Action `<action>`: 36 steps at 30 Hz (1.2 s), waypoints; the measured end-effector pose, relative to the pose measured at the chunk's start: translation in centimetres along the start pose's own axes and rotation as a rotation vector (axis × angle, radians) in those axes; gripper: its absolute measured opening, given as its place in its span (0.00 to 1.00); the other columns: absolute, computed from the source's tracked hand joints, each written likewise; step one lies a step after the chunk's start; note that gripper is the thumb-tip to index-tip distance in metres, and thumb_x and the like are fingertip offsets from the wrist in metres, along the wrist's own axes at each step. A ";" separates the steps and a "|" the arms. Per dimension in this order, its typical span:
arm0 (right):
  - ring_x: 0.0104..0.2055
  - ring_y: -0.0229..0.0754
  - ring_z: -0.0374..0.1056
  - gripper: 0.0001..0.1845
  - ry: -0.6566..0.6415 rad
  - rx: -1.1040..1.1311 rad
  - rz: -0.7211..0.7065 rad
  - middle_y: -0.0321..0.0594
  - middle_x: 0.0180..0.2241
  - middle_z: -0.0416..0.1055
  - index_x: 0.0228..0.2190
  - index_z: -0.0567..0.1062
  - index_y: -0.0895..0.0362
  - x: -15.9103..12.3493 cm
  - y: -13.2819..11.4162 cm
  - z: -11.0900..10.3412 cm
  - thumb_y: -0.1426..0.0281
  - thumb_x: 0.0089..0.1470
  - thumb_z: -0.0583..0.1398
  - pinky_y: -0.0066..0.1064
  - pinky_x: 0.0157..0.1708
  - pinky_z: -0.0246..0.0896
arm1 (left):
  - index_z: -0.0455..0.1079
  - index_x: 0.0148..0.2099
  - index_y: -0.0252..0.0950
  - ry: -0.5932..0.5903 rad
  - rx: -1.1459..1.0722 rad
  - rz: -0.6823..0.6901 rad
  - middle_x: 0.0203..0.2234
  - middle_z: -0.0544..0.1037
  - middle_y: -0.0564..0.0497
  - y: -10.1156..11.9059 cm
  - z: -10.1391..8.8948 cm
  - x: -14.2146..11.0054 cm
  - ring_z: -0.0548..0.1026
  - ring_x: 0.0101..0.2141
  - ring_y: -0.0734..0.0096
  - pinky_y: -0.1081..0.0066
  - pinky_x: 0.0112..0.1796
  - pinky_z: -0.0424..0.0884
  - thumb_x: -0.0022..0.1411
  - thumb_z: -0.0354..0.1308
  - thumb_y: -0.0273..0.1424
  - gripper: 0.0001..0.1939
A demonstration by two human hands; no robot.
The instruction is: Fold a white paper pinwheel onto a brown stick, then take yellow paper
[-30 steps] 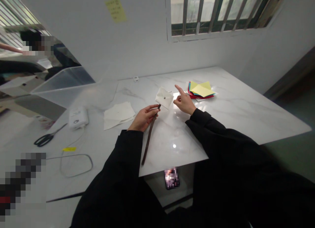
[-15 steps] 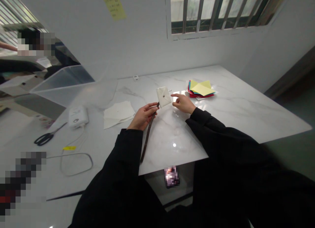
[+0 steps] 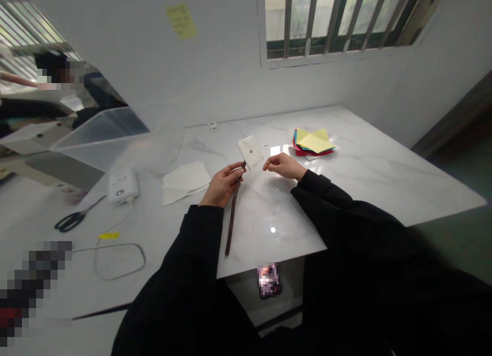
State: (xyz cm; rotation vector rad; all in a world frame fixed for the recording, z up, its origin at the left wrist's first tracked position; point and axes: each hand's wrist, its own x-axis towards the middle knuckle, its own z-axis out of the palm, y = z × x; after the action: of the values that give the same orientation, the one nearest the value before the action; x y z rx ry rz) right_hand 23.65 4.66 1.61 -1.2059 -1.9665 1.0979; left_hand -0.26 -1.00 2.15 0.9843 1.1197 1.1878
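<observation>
My left hand (image 3: pixel 223 184) pinches a narrow dark brown strap (image 3: pixel 231 220) near its upper end, and the rest of the strap hangs toward the table's front edge. Right at those fingertips is a small white pouch (image 3: pixel 251 150), folded like an envelope with a dark round snap in its middle. The pouch is tilted; whether it is joined to the strap I cannot tell. To the right of the pouch, apart from it, my right hand (image 3: pixel 285 166) has its fingers curled together at the tips. Anything between those fingertips is too small to make out.
White sheets (image 3: pixel 186 181) lie left of my left hand. Coloured sheets (image 3: pixel 313 141) are stacked at the right. Black scissors (image 3: pixel 71 221) and a white power strip (image 3: pixel 123 186) with a cable lie further left. A clear plastic bin (image 3: pixel 103 127) stands near another person.
The pouch has tilted further and shifted slightly left. My right index finger, stretched toward the pouch before, is now curled in, and the hand has moved a little lower.
</observation>
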 end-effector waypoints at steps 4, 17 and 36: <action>0.25 0.35 0.54 0.25 0.244 0.042 0.059 0.31 0.22 0.63 0.51 0.78 0.62 0.4 0.7 -0.4 0.73 0.51 0.59 0.28 0.29 0.51 | 0.80 0.48 0.34 -0.016 0.014 -0.006 0.37 0.83 0.48 0.0 0.0 0.0 0.75 0.30 0.76 0.75 0.34 0.73 0.47 0.78 0.34 0.25; 0.21 0.30 0.44 0.14 -0.749 0.437 -0.012 0.26 0.21 0.53 0.44 0.81 0.62 -1.4 -0.8 0.0 0.69 0.58 0.64 0.25 0.22 0.40 | 0.80 0.48 0.34 0.006 -0.029 -0.002 0.39 0.83 0.47 0.0 -0.1 0.0 0.75 0.31 0.76 0.75 0.34 0.72 0.49 0.76 0.30 0.22; 0.20 0.30 0.46 0.10 -0.909 0.378 0.038 0.26 0.20 0.53 0.39 0.79 0.62 -0.9 0.8 -0.5 0.68 0.58 0.63 0.25 0.21 0.41 | 0.79 0.46 0.35 0.022 -0.020 -0.006 0.38 0.82 0.48 0.1 0.1 0.0 0.74 0.29 0.77 0.76 0.31 0.71 0.47 0.77 0.31 0.23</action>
State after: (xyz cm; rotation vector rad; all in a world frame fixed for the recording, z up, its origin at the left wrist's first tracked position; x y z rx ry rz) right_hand 24.77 4.26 1.13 -0.5610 -2.1652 2.1841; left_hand -0.18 -1.01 2.31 0.9547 1.1256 1.2057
